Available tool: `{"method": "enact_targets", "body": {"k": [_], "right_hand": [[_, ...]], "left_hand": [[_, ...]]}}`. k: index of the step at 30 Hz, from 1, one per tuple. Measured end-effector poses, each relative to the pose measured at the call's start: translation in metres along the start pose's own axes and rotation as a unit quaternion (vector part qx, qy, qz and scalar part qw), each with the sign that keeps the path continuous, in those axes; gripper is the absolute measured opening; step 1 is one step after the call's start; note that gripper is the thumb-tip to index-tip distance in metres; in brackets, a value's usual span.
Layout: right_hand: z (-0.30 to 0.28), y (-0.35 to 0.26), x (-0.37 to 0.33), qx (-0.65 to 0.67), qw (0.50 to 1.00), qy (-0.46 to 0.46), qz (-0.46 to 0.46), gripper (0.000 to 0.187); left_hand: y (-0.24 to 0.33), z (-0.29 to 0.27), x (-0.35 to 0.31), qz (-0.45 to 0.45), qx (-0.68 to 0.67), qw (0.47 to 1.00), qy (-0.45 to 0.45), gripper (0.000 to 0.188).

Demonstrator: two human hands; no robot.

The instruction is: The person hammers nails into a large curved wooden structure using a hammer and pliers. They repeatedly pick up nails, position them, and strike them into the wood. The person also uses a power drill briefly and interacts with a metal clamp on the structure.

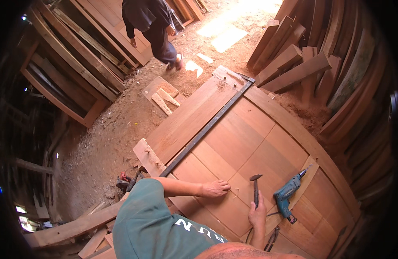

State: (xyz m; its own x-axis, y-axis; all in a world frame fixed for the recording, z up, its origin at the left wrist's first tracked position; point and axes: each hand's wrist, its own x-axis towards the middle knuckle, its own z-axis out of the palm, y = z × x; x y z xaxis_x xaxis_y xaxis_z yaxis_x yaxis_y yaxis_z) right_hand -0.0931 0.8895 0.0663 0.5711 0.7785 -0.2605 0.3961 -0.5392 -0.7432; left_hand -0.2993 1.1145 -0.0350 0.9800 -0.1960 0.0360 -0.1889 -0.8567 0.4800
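Observation:
A wide wooden door panel [233, 149] lies flat in front of me. My right hand [257, 212] is closed round the handle of a hammer [256, 190], its dark head raised above the boards. To its left, my left hand [216, 188] rests low on the panel with fingertips drawn together; whatever they pinch is too small to make out. A thin pale curl [236, 192], perhaps a shaving, lies just beside those fingers. Right of the hammer, a blue power drill [287, 194] lies on the panel, its bit pointing away from me.
A long dark bar clamp [203, 133] spans the panel. Dark pliers [272, 238] lie near my right forearm. Timber blocks [285, 64] and planks [78, 52] are stacked on both sides. Another person [151, 30] is on the dusty floor beyond, near wood offcuts [165, 97].

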Motion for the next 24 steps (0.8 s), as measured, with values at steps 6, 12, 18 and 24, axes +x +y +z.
{"method": "enact_targets", "body": {"k": [6, 12, 18, 24], "right_hand": [[-0.008, -0.028, -0.035, -0.028, 0.993, -0.099, 0.054, 0.066], [0.011, -0.02, -0.06, -0.004, 0.993, -0.12, -0.016, 0.066], [0.044, 0.006, -0.075, 0.013, 0.993, -0.117, -0.03, 0.064], [0.093, 0.032, -0.066, 0.076, 0.99, -0.117, -0.001, 0.071]], "left_hand": [[0.051, -0.007, -0.005, -0.212, -0.228, 0.947, 0.08, 0.024], [0.153, 0.017, -0.064, -0.387, -0.405, 0.799, 0.216, 0.018], [0.217, 0.013, -0.107, -0.498, -0.54, 0.626, 0.263, 0.027], [0.218, 0.0, -0.153, -0.482, -0.514, 0.63, 0.326, 0.028]]}}
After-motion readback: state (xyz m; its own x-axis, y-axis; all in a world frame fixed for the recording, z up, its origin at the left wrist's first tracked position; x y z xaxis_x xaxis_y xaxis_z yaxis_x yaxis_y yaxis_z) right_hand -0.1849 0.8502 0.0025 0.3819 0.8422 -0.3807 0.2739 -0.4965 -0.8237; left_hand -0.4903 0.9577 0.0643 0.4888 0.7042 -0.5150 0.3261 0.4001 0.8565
